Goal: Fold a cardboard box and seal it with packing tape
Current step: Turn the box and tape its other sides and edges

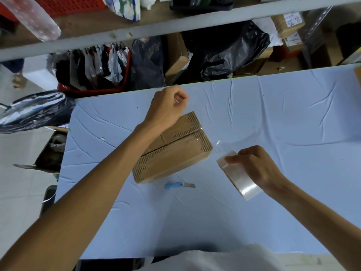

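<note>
A closed brown cardboard box (175,153) lies at an angle on the light blue table (273,114), its top flaps meeting in a centre seam. Clear tape shines over the seam at the box's right end. My right hand (257,167) grips a roll of clear packing tape (238,175) just right of the box, and a loose strip of tape runs from the roll toward the box's right end. My left hand (168,106) hovers over the far end of the box with fingers curled shut. A thin pale sliver shows at its fingertips; I cannot tell what it is.
A blue-handled box cutter (178,185) lies on the table just in front of the box. Behind the table's far edge stand black plastic bags (224,53), a red basket (93,75) and cartons under a grey shelf (156,26). An open carton (50,151) sits on the floor at left.
</note>
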Tool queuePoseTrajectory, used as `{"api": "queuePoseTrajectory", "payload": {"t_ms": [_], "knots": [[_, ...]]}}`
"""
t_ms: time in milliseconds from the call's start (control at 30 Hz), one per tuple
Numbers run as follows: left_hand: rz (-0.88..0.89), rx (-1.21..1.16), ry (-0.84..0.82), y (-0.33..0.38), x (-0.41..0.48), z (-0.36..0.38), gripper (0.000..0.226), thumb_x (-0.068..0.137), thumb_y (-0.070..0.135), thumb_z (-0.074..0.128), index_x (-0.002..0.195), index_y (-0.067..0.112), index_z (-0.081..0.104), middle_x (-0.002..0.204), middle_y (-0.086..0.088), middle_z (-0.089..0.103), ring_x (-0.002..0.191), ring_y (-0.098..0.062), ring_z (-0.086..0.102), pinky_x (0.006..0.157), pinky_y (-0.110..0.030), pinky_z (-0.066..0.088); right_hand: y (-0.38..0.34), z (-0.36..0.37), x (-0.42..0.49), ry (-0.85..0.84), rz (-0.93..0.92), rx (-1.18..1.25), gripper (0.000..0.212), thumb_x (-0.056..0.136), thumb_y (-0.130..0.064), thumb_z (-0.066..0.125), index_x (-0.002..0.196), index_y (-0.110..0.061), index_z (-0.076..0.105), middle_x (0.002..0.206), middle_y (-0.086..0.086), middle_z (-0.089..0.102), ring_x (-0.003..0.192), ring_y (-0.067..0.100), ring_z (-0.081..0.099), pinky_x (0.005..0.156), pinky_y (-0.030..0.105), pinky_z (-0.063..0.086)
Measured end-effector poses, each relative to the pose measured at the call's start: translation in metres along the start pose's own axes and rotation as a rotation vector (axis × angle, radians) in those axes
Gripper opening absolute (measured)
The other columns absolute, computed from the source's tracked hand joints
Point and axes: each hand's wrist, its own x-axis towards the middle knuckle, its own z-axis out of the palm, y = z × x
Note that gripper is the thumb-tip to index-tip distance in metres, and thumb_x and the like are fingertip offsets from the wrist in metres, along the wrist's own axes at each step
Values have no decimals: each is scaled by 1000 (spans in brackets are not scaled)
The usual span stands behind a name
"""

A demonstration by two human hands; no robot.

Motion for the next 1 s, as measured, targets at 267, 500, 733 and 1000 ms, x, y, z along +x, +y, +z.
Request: {"api": "queuePoseTrajectory", "payload": {"t_ms": [267, 500, 733, 1000], "knots": [[137, 125, 154, -1, -11, 13, 33, 83, 26, 73, 106, 12, 54, 106, 2, 57, 86, -7, 56, 67, -10, 42, 5, 1, -2, 19, -13, -7, 45, 75, -21, 70, 57, -9, 30, 57, 7, 24, 57, 20, 25, 57, 35, 18], [154, 117, -100, 10, -8, 18, 14, 89, 22, 64, 100, 14, 66, 94, 0, 70, 84, -13, 64, 81, -32, 56, 4, 1, -5, 31, -43, 2, 51, 75, -20, 69, 55, -15, 22, 51, 0, 19, 53, 19, 21, 55, 33, 16], [-72, 18, -121, 16, 0, 25, 6, 80, 21, 68, 84, 18, 72, 86, 6, 71, 78, -8, 63, 80, -36, 56, 4, 3, -6, 44, -62, -24, 52, 74, -21, 68, 53, -17, 21, 49, -2, 21, 52, 19, 23, 54, 34, 17], [-161, 7, -81, 20, 5, 28, 22, 77, 16, 74, 97, 23, 68, 76, 2, 68, 75, -14, 65, 73, -31, 54, 6, 1, -6, 65, -77, -32, 52, 73, -22, 68, 53, -18, 20, 45, -7, 21, 49, 18, 22, 53, 33, 17]]}}
